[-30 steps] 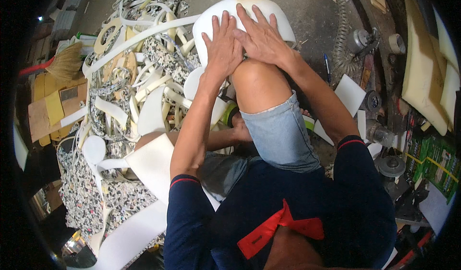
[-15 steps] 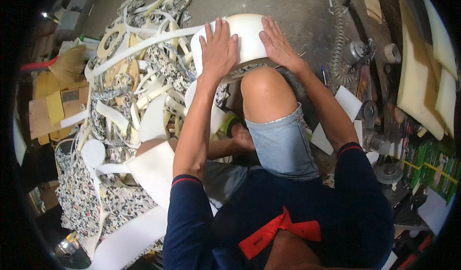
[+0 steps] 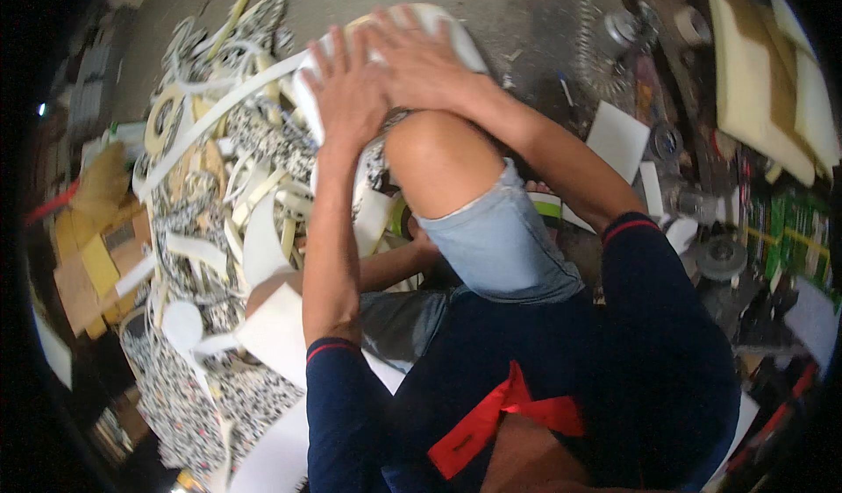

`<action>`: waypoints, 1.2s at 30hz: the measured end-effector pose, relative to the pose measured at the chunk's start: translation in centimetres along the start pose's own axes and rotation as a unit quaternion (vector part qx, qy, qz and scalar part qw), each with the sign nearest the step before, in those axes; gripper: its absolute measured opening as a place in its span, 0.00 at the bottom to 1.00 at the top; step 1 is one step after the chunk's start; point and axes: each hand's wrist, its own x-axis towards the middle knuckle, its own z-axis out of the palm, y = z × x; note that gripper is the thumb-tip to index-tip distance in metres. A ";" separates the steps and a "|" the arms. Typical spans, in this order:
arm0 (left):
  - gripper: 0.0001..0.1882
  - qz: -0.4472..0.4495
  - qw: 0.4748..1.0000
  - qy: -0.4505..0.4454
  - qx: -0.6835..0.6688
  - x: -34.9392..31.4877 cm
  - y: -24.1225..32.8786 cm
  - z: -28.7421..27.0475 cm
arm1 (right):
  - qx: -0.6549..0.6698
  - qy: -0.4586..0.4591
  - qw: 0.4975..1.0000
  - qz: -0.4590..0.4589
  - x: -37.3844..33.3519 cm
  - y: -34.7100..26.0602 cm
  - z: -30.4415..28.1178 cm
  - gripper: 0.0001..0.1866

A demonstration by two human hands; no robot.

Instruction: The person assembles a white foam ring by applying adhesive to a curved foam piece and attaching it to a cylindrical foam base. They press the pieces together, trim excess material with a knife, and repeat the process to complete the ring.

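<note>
A white foam pad (image 3: 462,41) with a rounded outline lies in front of my raised knee. My left hand (image 3: 345,94) rests flat on its left part, fingers spread. Right beside it, my right hand (image 3: 419,65) presses flat on the middle of the pad, its fingers apart and slightly blurred. The two hands touch or overlap near the thumbs, and they hide much of the pad. A long white foam strip (image 3: 230,96) runs from near the pad's left edge down over the scrap pile.
Speckled foam (image 3: 210,401) and many foam offcuts heap up on my left, near a straw broom (image 3: 101,182). On the right lie a white sheet (image 3: 617,138), a pen (image 3: 566,89), a coiled hose (image 3: 589,41) and a tape roll (image 3: 693,26). Yellowish foam slabs (image 3: 754,81) stand at the far right.
My right hand has slid left across the pad, from its right edge to beside my left hand. The view has shifted, so the pad and knee now appear farther left.
</note>
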 end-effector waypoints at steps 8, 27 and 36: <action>0.33 -0.035 0.997 -0.016 -0.066 -0.6 -1.7 -0.2 | 0.265 0.005 0.947 0.182 0.3 6.2 2.0 0.42; 0.33 -0.002 0.990 0.038 -0.134 -0.5 -3.6 1.2 | 0.566 -0.060 0.763 0.306 -0.5 11.0 5.9 0.56; 0.46 -0.383 0.629 0.287 -0.613 -5.6 -8.6 -0.4 | 0.626 -0.056 0.718 0.297 -0.7 12.0 4.8 0.49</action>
